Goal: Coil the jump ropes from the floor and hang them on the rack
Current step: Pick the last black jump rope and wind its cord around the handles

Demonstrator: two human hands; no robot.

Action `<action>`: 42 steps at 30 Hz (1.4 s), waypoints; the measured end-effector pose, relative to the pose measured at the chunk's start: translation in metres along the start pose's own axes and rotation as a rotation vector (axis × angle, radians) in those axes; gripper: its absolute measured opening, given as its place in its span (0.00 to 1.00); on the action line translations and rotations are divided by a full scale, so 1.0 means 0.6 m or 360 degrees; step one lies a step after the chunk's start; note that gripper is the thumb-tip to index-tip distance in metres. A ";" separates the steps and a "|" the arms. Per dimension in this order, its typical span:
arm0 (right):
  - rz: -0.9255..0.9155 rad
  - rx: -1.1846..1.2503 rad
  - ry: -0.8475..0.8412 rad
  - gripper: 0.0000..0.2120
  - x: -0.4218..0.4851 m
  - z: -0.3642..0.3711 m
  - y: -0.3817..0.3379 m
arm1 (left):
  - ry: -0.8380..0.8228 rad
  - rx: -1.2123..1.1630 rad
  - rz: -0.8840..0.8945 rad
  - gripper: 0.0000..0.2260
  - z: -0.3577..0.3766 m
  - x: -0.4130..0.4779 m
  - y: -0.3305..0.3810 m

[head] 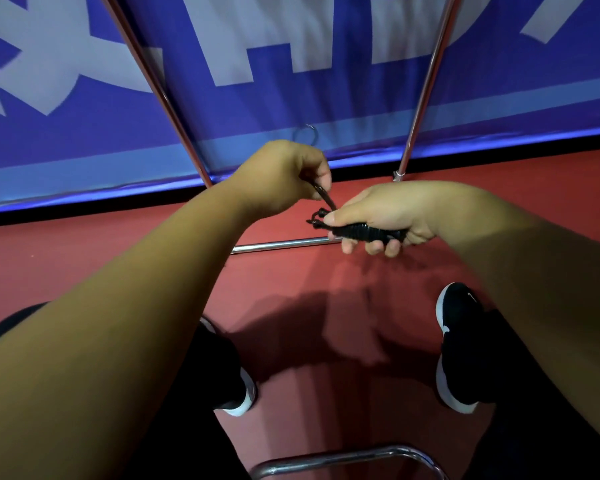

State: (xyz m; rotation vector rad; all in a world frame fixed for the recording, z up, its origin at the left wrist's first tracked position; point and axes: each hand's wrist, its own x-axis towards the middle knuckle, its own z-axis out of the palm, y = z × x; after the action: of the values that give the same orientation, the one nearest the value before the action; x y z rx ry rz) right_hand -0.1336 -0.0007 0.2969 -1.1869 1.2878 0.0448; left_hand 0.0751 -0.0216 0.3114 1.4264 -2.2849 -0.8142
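**Q:** What are the fingers doing?

**A:** The right hand (388, 213) has its fingers (374, 248) curled around a tightly wrapped black jump rope (368, 233). The left hand (281, 174) pinches a short loop of the rope's loose end (321, 195) between thumb and fingertips.

**Q:** How does the rope lie?

**A:** The bundle's long axis runs roughly level, left to right, across the right palm. Its knotted tip pokes out toward the left hand. The pinched loop rises from that tip, up and to the left, so the two hands nearly meet. The right hand carries the weight, and the left only steers the end, probably to tuck or tighten it.

**Q:** What's around them?

**A:** The rack's chrome poles (160, 91) rise just beyond the hands, and a low bar (278, 244) crosses the red floor (309, 323) beneath them. Behind is a blue banner (326, 109), and black shoes (454, 323) stand below.
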 end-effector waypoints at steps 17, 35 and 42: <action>-0.0187 0.0919 0.0495 0.23 0.028 -0.012 -0.007 | -0.0047 -0.0431 -0.0255 0.11 0.014 -0.002 0.011; -0.0339 0.0777 0.0510 0.16 0.015 -0.017 -0.011 | -0.0536 -0.0463 -0.0364 0.10 0.017 -0.017 -0.008; -0.0329 0.0518 0.0262 0.16 0.008 0.004 -0.013 | -0.0323 -0.0352 -0.0622 0.05 0.025 -0.011 -0.023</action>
State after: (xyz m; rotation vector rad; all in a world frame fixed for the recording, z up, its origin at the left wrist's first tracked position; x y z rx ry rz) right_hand -0.1254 -0.0055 0.2982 -1.0496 1.2513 -0.4068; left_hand 0.0796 -0.0156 0.2911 1.7776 -1.9930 -1.3370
